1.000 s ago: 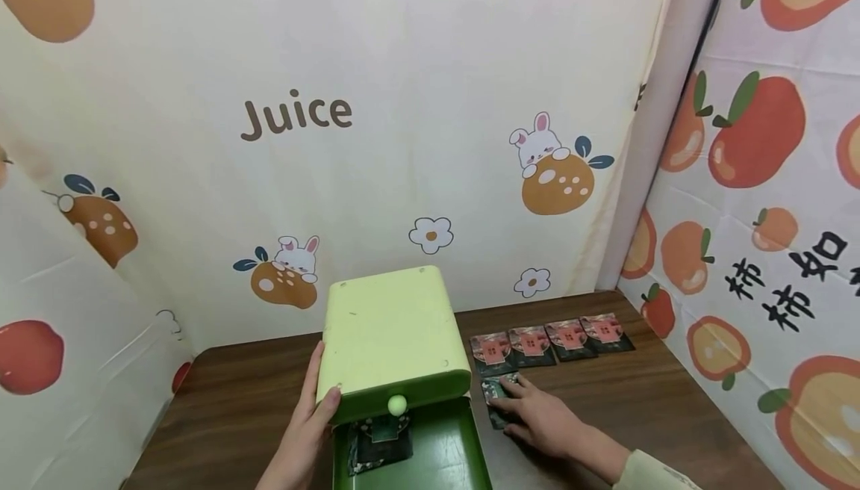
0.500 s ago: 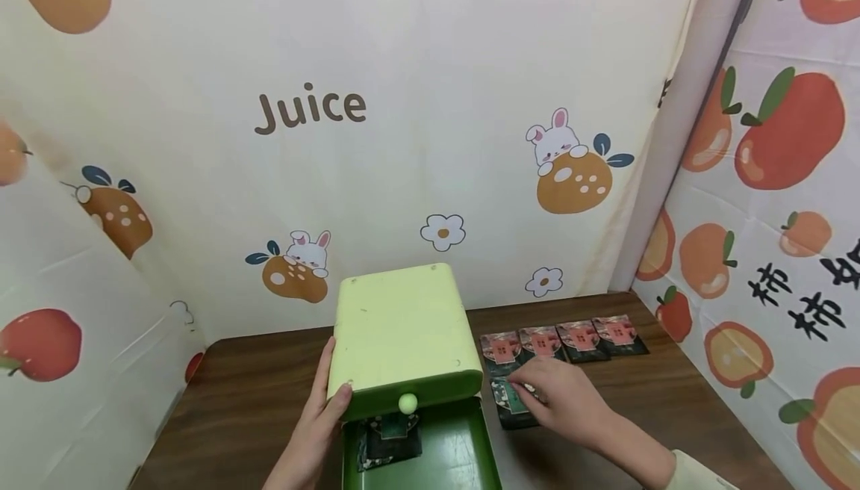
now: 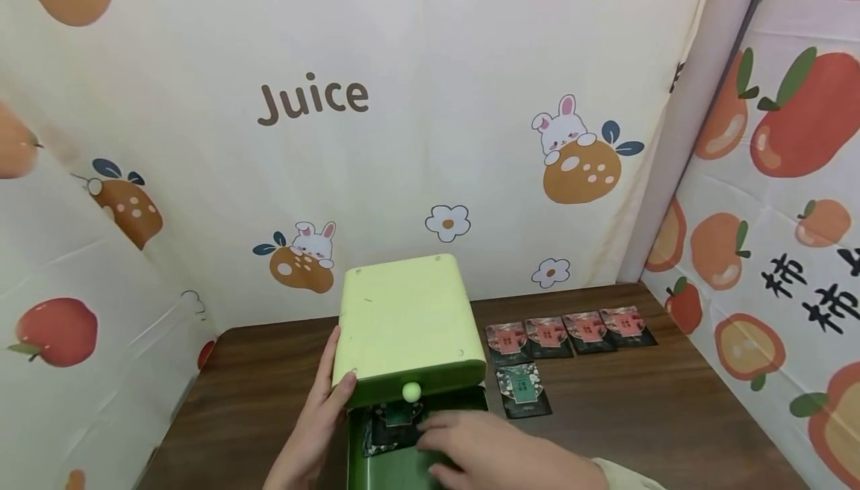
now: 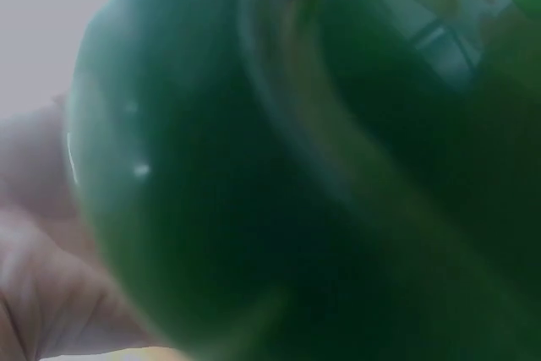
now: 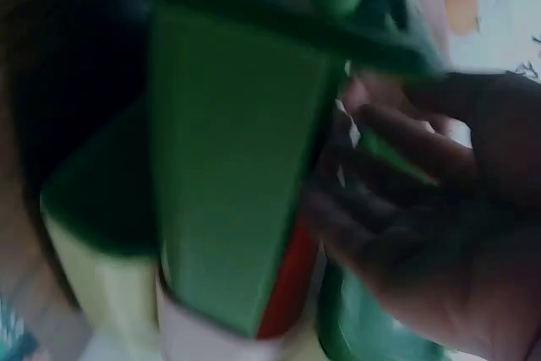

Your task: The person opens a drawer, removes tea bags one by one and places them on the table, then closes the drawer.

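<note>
My left hand (image 3: 316, 415) grips the left side of a pale green drawer box (image 3: 406, 318), its thumb at the front corner. The drawer (image 3: 358, 471) below the round knob is pulled out. Inside it lie dark sachets with green labels (image 3: 396, 434), partly hidden. Over the drawer is my right hand (image 3: 484, 449), blurred, its fingers loosely spread and near the sachets; nothing shows in its grasp. The right wrist view also has this hand (image 5: 423, 217) beside the green drawer. A green-labelled sachet (image 3: 524, 391) lies flat on the table.
A row of several red-labelled sachets (image 3: 547, 335) lies behind the green one, right of the box. Fruit-printed cloth (image 3: 376, 169) hangs along the back and sides of the wooden table (image 3: 269, 370).
My right hand has let go of the green-labelled sachet, left it below the red row, and swung left over the drawer. My left hand stays on the box.
</note>
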Available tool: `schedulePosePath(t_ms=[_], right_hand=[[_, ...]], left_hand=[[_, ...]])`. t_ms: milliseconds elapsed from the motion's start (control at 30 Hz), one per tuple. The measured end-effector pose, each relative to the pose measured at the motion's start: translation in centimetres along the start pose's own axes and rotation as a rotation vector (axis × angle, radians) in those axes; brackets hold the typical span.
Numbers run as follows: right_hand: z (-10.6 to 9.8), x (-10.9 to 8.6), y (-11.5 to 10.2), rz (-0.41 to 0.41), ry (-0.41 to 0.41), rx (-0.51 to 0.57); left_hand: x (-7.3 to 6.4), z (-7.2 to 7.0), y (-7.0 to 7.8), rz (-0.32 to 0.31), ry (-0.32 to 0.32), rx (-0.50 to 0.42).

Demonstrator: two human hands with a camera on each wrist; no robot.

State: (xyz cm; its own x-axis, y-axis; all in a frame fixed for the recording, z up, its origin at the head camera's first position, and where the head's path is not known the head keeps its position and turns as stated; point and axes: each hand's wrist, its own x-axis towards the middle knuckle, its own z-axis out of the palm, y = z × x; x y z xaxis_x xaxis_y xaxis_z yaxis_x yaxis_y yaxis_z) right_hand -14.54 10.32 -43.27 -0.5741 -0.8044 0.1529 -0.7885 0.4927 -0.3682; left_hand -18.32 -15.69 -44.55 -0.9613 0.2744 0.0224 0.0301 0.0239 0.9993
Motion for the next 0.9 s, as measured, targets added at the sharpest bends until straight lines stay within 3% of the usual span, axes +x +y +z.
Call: schedulePosePath(t_ms=[67,133,367,533,700,900], right_hand=[[0.9,1.2,0.1,0.07,-0.157,-0.046],[1.8,2.4,0.4,0.136,-0.217,-0.083],[4.3,4.9,0.4,0.294,-0.195,-0.121],[5.1,5.2,0.3,0.29,-0.143,-0.247],[5.4,4.6,0.1,0.218,-0.072,-0.365],[5.3,3.9,0.0,0.166,-0.105,-0.397]], left_hand=[[0.1,0.0,0.0,0.013,-0.009,-0.002],[0.1,0.0,-0.1,0.023,-0.016,-0.004],[0.1,0.1,-0.2,0.029,-0.017,-0.013],[0.0,0.1,-0.4,0.021,-0.008,-0.006],[0.1,0.2,-0.3,0.03,-0.008,0.001],[0.2,0.1,-0.3,0.034,-0.005,-0.009]])
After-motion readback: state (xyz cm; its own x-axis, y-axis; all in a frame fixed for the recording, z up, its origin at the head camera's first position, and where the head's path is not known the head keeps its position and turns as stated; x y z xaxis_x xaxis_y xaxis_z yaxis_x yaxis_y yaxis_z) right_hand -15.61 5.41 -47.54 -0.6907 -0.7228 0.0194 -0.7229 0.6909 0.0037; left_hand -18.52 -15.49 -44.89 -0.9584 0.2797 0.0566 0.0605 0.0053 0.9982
